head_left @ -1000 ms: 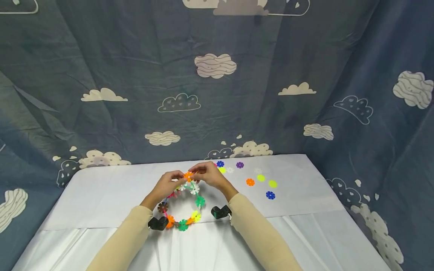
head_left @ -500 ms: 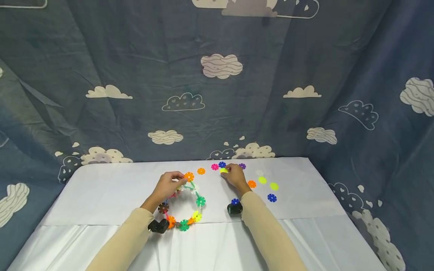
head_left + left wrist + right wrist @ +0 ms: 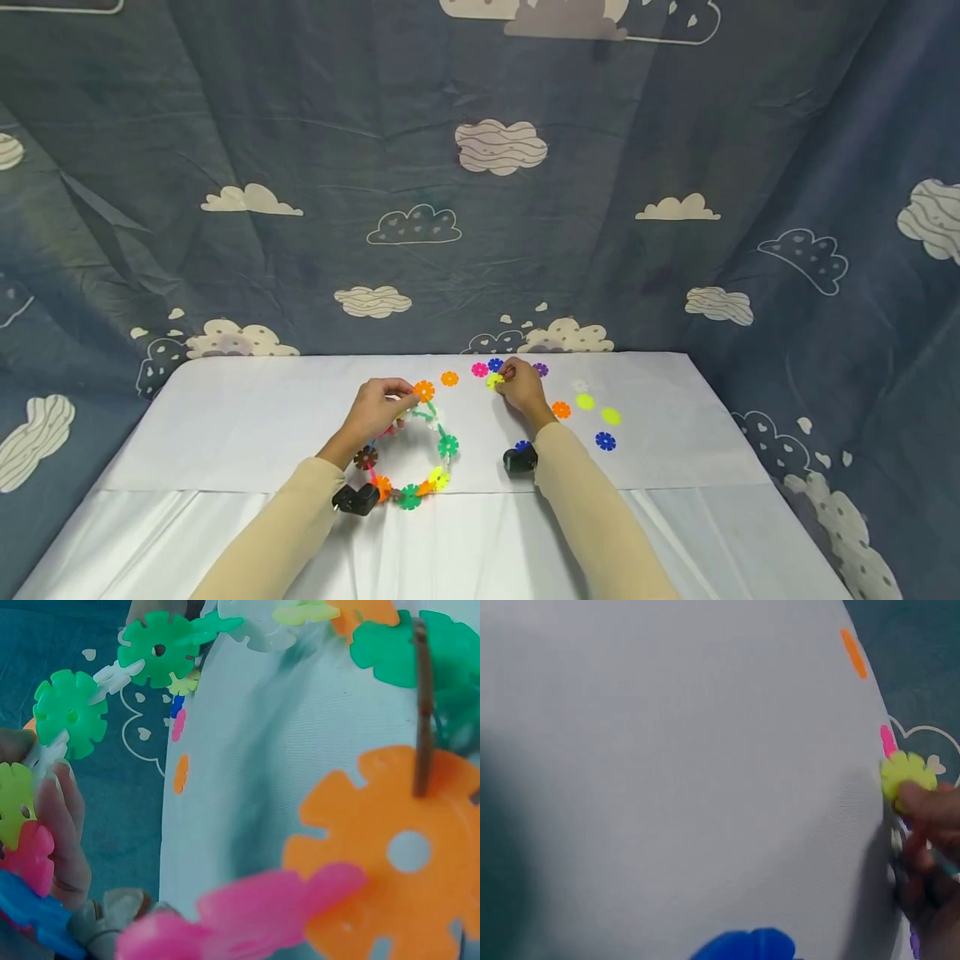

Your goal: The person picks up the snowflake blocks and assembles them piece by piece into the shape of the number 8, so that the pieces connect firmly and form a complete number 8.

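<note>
I have the left hand (image 3: 375, 408) with thumb and forefinger pinching the orange top disc (image 3: 423, 391) of a ring of linked flower discs (image 3: 409, 497); the ring is over the tabletop (image 3: 262, 425), left of the loose pieces, though I cannot tell how much of it rests on the white covering; its chain includes a green disc (image 3: 448, 446) on the right, a yellow link disc (image 3: 439, 477) below that, and a brown disc (image 3: 366, 458) on the left near the wrist; the left wrist feed gives me a large orange link disc (image 3: 409, 851) close up, with a pink link disc (image 3: 247, 911) slotted into it.

I have the right hand (image 3: 522, 390) grasping a yellow disc (image 3: 494, 381) between thumb and fingers; on the right wrist feed its face is turned to me, while a pink loose disc (image 3: 887, 741) just beyond it shows nearly edge-on; I cannot tell whether the yellow one is clear of the surface.

Beside this hand I see a blue disc (image 3: 496, 365) and a purple disc (image 3: 541, 369); an orange loose disc (image 3: 449, 378) lies between the two hands; farther right are a white disc (image 3: 580, 386), two yellow loose discs (image 3: 611, 416) and another blue piece (image 3: 605, 442); behind everything hangs a dark cloud-patterned curtain (image 3: 322, 167).
</note>
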`<action>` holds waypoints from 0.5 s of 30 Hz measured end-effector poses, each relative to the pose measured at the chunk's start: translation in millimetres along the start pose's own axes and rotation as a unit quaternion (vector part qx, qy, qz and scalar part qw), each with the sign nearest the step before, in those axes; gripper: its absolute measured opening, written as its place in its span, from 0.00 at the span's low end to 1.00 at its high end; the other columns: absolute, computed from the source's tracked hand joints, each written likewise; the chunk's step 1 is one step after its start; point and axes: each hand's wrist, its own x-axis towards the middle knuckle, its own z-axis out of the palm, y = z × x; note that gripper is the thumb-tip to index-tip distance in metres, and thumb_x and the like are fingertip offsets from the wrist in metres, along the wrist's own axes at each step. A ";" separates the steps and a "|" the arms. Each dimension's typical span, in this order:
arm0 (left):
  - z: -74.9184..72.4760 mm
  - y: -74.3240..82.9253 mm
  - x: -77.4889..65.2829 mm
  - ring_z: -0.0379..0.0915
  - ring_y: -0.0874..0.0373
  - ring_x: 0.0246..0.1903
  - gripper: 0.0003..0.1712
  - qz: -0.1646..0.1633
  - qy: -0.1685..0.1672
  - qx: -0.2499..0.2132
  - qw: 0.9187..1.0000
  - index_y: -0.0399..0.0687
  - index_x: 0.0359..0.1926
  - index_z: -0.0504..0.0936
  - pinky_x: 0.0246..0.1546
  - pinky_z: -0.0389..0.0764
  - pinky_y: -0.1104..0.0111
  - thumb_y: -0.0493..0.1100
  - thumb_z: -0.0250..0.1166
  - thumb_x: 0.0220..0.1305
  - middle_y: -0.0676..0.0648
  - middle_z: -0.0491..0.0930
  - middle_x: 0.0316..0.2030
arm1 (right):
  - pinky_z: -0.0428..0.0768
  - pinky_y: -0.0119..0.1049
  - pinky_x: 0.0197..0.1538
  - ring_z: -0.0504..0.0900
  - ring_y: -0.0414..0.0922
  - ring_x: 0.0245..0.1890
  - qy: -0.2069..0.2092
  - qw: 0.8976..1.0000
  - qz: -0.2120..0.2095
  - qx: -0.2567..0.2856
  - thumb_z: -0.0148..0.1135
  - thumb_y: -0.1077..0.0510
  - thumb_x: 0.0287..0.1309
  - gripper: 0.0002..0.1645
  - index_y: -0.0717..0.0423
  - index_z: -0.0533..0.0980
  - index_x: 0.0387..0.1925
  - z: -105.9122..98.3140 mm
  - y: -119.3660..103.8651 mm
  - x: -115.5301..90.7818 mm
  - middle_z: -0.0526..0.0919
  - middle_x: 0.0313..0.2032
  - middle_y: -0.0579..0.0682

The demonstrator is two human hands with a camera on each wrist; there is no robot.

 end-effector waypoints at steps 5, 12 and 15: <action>0.7 2.4 -0.6 0.73 0.58 0.15 0.09 -0.004 0.003 0.001 1.000 0.39 0.38 0.84 0.14 0.76 0.68 0.41 0.66 0.62 0.47 0.84 0.30 | 0.81 0.33 0.29 0.78 0.41 0.22 -0.027 0.983 -0.026 0.180 0.67 0.70 0.54 0.12 0.65 0.79 0.42 1.3 -3.9 -6.7 0.81 0.31 0.54; 1.3 1.4 -0.1 0.73 0.58 0.15 0.11 -0.008 0.011 0.003 1.000 0.39 0.41 0.83 0.14 0.76 0.68 0.42 0.66 0.62 0.47 0.84 0.31 | 0.84 0.33 0.35 0.82 0.42 0.26 -0.142 0.911 -0.097 0.375 0.58 0.69 0.63 0.13 0.77 0.74 0.45 -0.2 -44.7 -23.5 0.80 0.34 0.62; 1.3 0.4 0.0 0.74 0.57 0.15 0.10 -0.001 0.009 0.000 1.000 0.40 0.40 0.84 0.14 0.76 0.67 0.43 0.66 0.64 0.46 0.84 0.33 | 0.84 0.33 0.36 0.82 0.42 0.27 -0.167 0.899 -0.127 0.384 0.56 0.65 0.66 0.14 0.77 0.73 0.43 4.9 -58.4 -25.8 0.81 0.31 0.56</action>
